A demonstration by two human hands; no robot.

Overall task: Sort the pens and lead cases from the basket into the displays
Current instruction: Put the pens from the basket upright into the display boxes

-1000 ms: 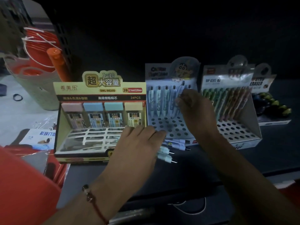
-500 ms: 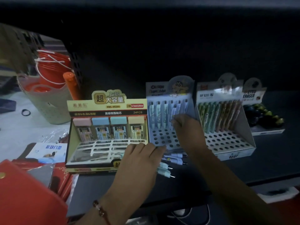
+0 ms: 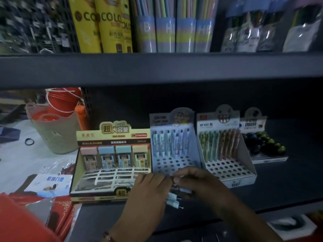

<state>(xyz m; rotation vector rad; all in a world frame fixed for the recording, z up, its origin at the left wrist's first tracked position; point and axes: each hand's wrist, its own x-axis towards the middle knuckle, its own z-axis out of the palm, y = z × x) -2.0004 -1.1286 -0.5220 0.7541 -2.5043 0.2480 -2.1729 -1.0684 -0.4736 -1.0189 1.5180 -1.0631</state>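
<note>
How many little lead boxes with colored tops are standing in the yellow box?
4, side by side in the back row of the yellow display: pink, blue, teal, cream. More may lie hidden under the white grid in front.

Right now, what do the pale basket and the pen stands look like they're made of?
Basket: likely molded plastic, matte beige, with a rolled rim and a cut slot. Pen stands: seemingly printed cardboard, slightly glossy, with folded side walls and punched round holes.

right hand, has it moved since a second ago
Yes. The right hand has come down from the standing pens in the blue pen display to its front edge, beside the left hand.
</note>
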